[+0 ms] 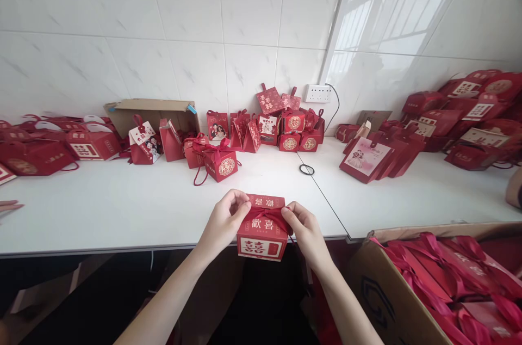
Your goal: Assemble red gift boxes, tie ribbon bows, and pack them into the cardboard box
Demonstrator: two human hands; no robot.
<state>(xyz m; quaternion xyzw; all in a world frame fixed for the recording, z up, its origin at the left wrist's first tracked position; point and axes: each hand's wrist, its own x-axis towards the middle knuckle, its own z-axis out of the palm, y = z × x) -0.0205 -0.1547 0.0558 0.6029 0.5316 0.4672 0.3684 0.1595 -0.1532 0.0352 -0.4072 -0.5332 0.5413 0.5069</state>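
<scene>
The counter (pixel 122 214) stretches beyond the gift box (pixel 265 233), which sits at its front edge, partly overhanging. Right of the gift box and nearer me is an open carton (pixel 385 285) full of red, ribboned boxes (pixel 460 269). Behind the gift box stands a row of small red boxes (pixel 222 162). My hands are nearly closed at its top: my left hand (pixel 229 215) pinches the ribbon (pixel 268 213) at its left end, my right hand (pixel 304 225) at its right. Behind it, to the right, lies a black ring (pixel 308 174).
</scene>
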